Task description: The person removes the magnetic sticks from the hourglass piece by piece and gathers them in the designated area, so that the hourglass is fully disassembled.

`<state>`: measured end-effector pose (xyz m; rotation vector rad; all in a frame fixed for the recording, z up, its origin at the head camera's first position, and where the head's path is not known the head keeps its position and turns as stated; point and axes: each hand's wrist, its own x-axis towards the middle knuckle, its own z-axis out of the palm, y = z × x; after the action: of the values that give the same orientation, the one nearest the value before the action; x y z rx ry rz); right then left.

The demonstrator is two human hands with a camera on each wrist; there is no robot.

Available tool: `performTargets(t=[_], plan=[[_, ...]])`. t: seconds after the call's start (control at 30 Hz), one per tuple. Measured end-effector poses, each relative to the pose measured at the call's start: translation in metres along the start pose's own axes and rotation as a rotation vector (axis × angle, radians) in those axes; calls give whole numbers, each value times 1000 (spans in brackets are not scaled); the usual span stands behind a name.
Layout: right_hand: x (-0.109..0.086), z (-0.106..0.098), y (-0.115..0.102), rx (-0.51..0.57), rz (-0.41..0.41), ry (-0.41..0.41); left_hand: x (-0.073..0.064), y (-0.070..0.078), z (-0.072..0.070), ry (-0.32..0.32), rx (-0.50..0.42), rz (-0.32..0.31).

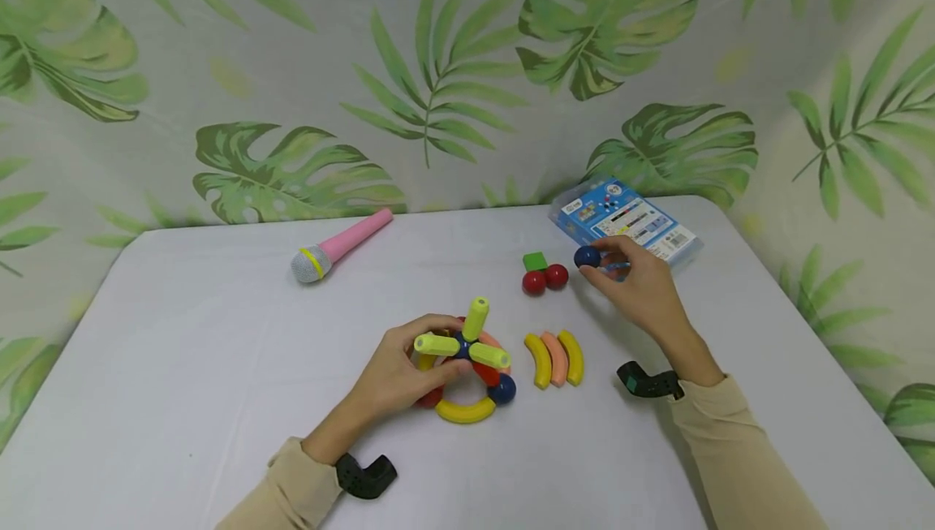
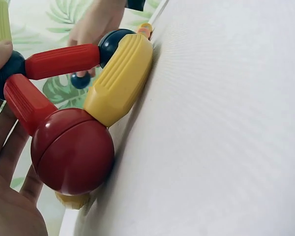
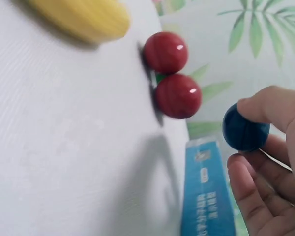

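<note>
While the left hand point(image 1: 394, 369) grips a ball-and-rod model point(image 1: 463, 345), the right hand point(image 1: 643, 285) pinches a dark blue ball point(image 1: 587, 257)

As seen from the head, the model sits near the middle of the white table point(image 1: 183, 433), its base a ring of curved rods and balls. Left hand reaches in from the left side; thumb and fingers curl about the upper part, thumb at the blue hub ball point(image 2: 10, 76). Three yellow-green rods point(image 1: 476, 319) splay from that hub. Below it, straight red rods point(image 2: 64, 61) slope down, one to a red base ball point(image 2: 73, 152), one to a blue base ball point(image 1: 501, 389); a curved yellow rod point(image 1: 466, 411) bridges these two. Far side of ring partly hidden by hand and rods.

Right hand: thumb and fingertips pinch the dark blue ball, held above the table, between the two loose red balls point(image 1: 534, 282) and the blue-labelled clear box point(image 1: 624, 217). Red balls side by side, a green block point(image 1: 535, 261) just behind them.

Right of the model, three loose curved rods point(image 1: 558, 358) in a row: yellow, salmon, yellow. Toy microphone point(image 1: 351, 239), pink handle and grey head, lies at back left, well apart. Leaf-print cloth point(image 1: 467, 67) hangs behind. Beige sleeves point(image 1: 745, 457) on both arms; black wrist cameras point(image 1: 365, 477) on both wrists.
</note>
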<state>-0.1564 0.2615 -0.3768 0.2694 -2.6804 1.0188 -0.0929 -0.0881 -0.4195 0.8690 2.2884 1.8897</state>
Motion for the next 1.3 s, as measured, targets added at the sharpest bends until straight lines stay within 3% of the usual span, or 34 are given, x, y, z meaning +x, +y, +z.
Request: performTargets(t=[0.23, 0.47, 0.67, 0.83, 1.07, 1.3], plan=[[0, 11, 15, -45, 16, -61, 0, -1, 0, 1, -15, 52], [2, 22, 21, -75, 39, -130, 1, -1, 1, 7, -23, 53], [1, 18, 15, -98, 29, -152, 1, -2, 1, 6, -27, 48], [0, 8, 5, -106, -22, -121, 0, -3, 0, 2, -33, 51], [-1, 1, -9, -94, -158, -54, 0, -3, 0, 3, -44, 49], [-7, -7, -36, -76, -234, -50, 0, -3, 0, -2, -44, 37]])
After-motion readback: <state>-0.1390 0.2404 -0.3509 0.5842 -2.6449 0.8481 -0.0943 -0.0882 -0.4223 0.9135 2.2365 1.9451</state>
